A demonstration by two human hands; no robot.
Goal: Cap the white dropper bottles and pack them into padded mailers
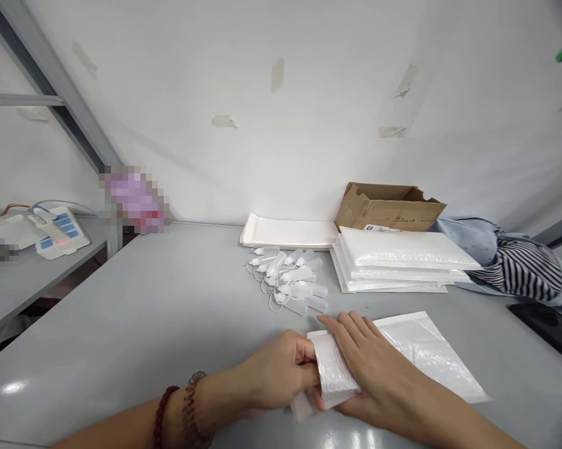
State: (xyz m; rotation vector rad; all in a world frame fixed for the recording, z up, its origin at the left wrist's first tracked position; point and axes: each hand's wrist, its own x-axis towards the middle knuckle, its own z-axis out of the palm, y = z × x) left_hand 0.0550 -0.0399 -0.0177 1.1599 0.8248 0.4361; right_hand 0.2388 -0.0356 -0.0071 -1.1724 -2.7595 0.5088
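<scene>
A white bubble mailer (440, 355) lies on the grey table in front of me, its left end raised between my hands. The fingers of my left hand (285, 371) are curled at that end, some of them tucked into its opening. Across the mailer rests my right hand (377, 365), fingers over the far edge and thumb at the near edge, gripping it. Whether anything is inside the mailer is hidden. Beyond my hands lies a loose pile of small translucent plastic dropper bottles (295, 274) with looped cap straps.
Stacked bubble mailers (402, 252) stand at the back right, before an open cardboard box (393, 209). Flat white envelopes (290, 232) lie by the wall. A striped cloth bag (524, 268) and a black phone (549, 327) are at right. A white device (63, 232) sits on the left table.
</scene>
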